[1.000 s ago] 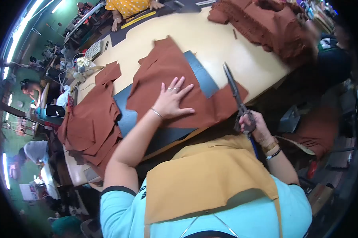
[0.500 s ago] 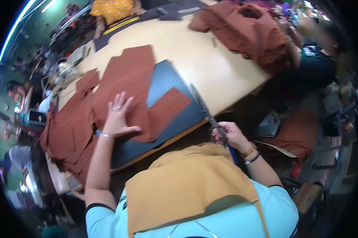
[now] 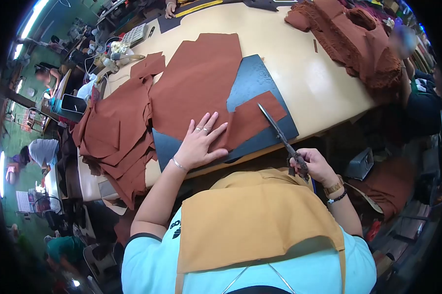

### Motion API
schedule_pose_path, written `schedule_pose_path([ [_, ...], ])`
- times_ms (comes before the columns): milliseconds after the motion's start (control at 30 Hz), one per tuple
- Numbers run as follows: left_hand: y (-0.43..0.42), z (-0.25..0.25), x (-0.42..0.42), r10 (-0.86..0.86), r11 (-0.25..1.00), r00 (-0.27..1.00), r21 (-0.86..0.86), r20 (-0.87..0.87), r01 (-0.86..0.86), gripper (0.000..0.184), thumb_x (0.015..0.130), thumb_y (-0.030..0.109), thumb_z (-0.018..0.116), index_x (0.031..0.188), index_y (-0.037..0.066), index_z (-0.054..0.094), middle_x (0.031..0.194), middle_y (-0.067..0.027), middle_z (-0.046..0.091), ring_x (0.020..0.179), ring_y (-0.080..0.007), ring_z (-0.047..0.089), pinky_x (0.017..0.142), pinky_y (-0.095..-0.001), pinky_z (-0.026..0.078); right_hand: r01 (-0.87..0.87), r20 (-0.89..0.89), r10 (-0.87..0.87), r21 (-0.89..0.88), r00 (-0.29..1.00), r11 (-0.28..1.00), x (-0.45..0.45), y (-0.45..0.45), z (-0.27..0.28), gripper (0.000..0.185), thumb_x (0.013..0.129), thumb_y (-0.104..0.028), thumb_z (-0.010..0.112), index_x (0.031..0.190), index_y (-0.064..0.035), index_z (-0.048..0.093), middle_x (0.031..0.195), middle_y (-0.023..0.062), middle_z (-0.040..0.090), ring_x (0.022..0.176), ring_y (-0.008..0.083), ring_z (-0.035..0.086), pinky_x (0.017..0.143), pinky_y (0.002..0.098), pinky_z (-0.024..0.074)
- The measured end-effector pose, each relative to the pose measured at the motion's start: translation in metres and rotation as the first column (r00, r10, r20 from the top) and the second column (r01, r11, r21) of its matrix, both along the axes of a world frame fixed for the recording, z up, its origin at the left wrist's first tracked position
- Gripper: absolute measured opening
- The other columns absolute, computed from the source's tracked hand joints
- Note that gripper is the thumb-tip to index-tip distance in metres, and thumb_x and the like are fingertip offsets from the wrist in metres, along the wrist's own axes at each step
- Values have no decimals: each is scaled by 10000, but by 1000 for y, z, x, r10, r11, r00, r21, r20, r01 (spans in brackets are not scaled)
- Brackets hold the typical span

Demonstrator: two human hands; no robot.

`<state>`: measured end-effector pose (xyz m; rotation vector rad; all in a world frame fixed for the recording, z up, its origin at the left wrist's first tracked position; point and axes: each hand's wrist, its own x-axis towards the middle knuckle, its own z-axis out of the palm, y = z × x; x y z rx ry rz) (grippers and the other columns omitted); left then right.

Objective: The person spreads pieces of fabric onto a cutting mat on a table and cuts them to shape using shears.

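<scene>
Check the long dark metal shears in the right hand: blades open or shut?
Shut, it appears: the long dark metal shears show one narrow strip beyond the right hand, no gap between blades.

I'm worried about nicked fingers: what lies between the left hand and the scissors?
The narrow end of the brown piece, plus some blue mat, in the head view.

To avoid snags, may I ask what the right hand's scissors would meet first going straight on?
Likely the reddish-brown sheet, whose narrow end the scissors overlap in view; depth is unclear.
</scene>
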<state>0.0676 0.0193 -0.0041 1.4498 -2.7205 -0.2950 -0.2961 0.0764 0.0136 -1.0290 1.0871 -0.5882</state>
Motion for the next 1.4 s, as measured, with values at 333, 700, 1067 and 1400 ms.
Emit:
schedule_pose_path([
  [333, 16, 22, -22, -48, 997, 998, 62, -29, 49, 836, 809, 674, 561, 1441, 146, 418, 1566, -176, 196, 1446, -377, 169, 1123, -610, 156, 71, 41, -71, -3, 997, 997, -18, 8, 16, 176, 881, -195, 669, 842, -25, 637, 685, 0, 599, 595, 57, 559, 544, 208, 447],
  [700, 20, 5, -46, -30, 999, 998, 29, -54, 32, 699, 865, 661, 482, 1439, 267, 425, 1586, -107, 184, 1460, -372, 118, 1052, -735, 84, -17, 82, 14, 34, 997, 999, 1, -2, 6, 279, 880, -295, 688, 798, -37, 617, 675, -3, 602, 565, 56, 556, 522, 197, 435],
  [1067, 13, 3, -50, 57, 988, 984, -129, -168, -79, 601, 866, 531, 603, 1381, 238, 500, 1550, -114, 281, 1432, -349, 239, 1075, -688, 160, -120, 16, 119, 72, 993, 990, -41, 10, 22, 252, 857, -274, 707, 770, -56, 616, 664, -5, 617, 544, 50, 558, 485, 189, 407],
  [1400, 26, -11, -53, -109, 985, 981, -147, -159, 86, 575, 835, 407, 675, 1365, 250, 516, 1485, -95, 403, 1353, -347, 390, 1045, -612, 327, -140, 97, 129, 116, 987, 983, -49, 0, -9, 267, 823, -280, 729, 751, -44, 628, 620, 9, 599, 504, 51, 513, 449, 194, 390],
])
